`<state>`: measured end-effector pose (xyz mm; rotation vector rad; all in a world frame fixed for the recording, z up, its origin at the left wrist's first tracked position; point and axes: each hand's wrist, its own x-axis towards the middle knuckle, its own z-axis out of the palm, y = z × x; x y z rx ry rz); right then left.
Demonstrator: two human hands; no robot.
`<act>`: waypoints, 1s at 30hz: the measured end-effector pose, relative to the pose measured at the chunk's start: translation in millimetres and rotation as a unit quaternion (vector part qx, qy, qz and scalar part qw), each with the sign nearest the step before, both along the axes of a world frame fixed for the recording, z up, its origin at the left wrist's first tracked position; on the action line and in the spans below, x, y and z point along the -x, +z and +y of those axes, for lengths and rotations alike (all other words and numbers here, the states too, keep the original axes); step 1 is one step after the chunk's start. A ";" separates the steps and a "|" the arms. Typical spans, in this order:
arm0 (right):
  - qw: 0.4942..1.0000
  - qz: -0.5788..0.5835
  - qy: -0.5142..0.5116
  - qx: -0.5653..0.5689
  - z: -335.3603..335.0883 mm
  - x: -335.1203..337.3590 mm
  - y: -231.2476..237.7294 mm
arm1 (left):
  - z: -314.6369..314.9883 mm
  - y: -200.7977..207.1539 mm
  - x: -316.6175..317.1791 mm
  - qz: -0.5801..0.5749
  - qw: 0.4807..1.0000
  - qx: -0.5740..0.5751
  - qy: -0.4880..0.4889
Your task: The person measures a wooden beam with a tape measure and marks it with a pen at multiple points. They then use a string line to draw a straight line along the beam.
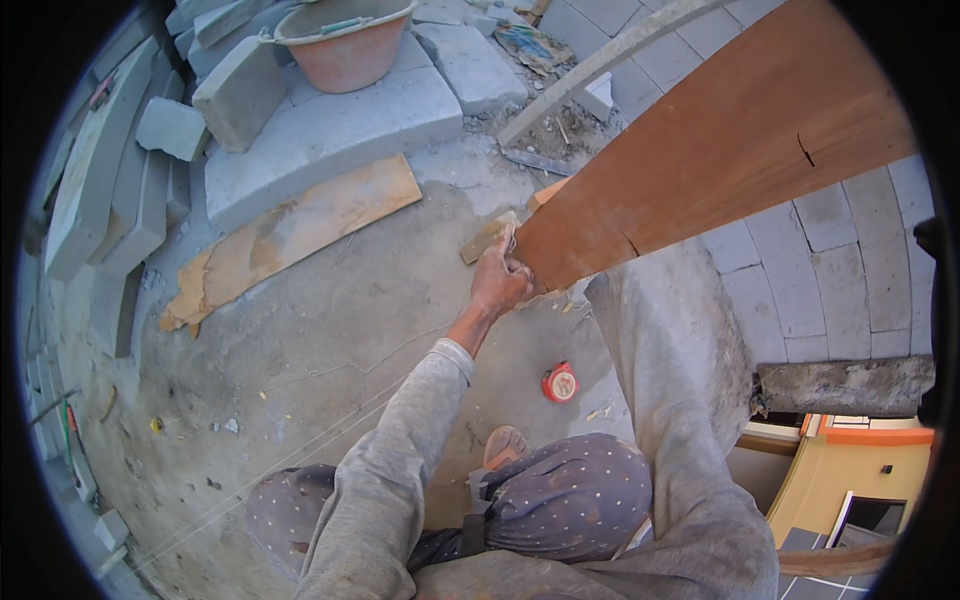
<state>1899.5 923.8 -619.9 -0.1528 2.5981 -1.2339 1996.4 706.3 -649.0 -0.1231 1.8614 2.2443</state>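
A long reddish-brown wooden board (720, 130) slants from the upper right down to the middle of the view. At its near end my left hand (502, 278) is closed on the corner, fingers bent against the edge. A small piece of wood (484, 240) shows just beyond this hand. My right arm, in a grey sleeve (680, 390), reaches up toward the board's lower edge. The board hides my right hand and its fingers. On the concrete floor below the board lies a red tape measure (560, 382).
A broken-ended plank (300, 235) lies on the floor at left, in front of a large grey block (340, 140). A bucket (345, 45) stands on that block. More blocks (110, 170) lean at far left. A block wall (830, 260) rises at right. String (330, 425) crosses the floor.
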 end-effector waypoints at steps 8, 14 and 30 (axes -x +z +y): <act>1.000 0.017 0.001 0.000 -3.3 1.1 -1.4 | 0.5 -5.0 2.7 -0.006 1.000 -0.022 0.000; 1.000 0.028 0.000 0.003 -8.2 1.1 -3.1 | 0.2 -3.1 4.0 -0.006 1.000 0.017 0.006; 0.986 0.163 -0.011 0.012 12.7 -32.1 0.2 | 11.8 12.1 -8.0 -0.041 0.981 0.156 0.110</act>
